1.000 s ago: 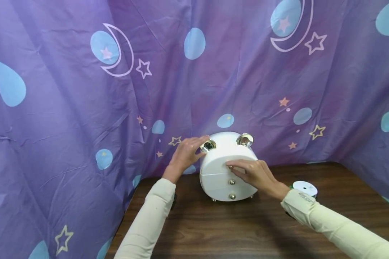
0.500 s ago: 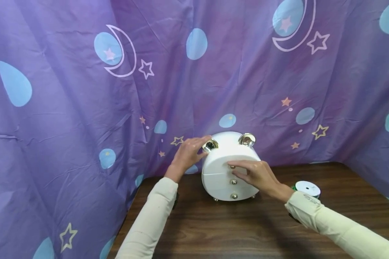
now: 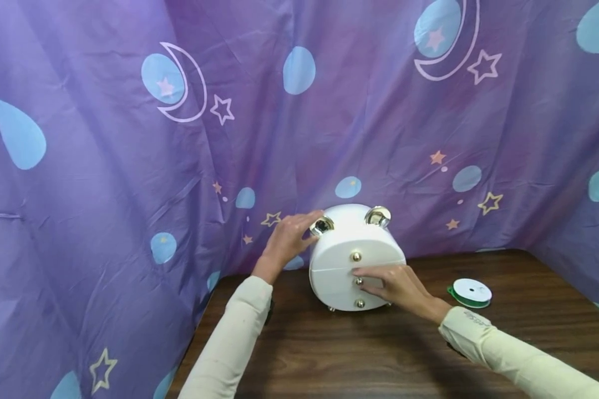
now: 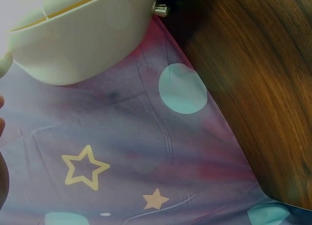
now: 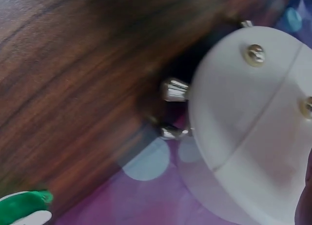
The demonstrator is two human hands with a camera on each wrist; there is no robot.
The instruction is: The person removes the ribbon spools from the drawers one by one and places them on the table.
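Note:
A white rounded drawer box with three gold knobs, two gold ears and small gold feet stands on the wooden table. At its upper left, my left hand holds the gold ear between fingers and thumb. My right hand is at the front, index finger above and thumb below the middle knob. The right wrist view shows that knob uncovered, with a dark edge of the thumb a little apart from it. Only fingertips of the left hand show at the left wrist view's edge.
A white ribbon spool with green ribbon lies on the table, right of the box. A purple curtain with moons and stars hangs close behind the box and along the table's left and right sides.
My right hand has moved down from the top knob to the middle knob, uncovering the top one. My left hand has stayed at the ear, and the drawers look unchanged.

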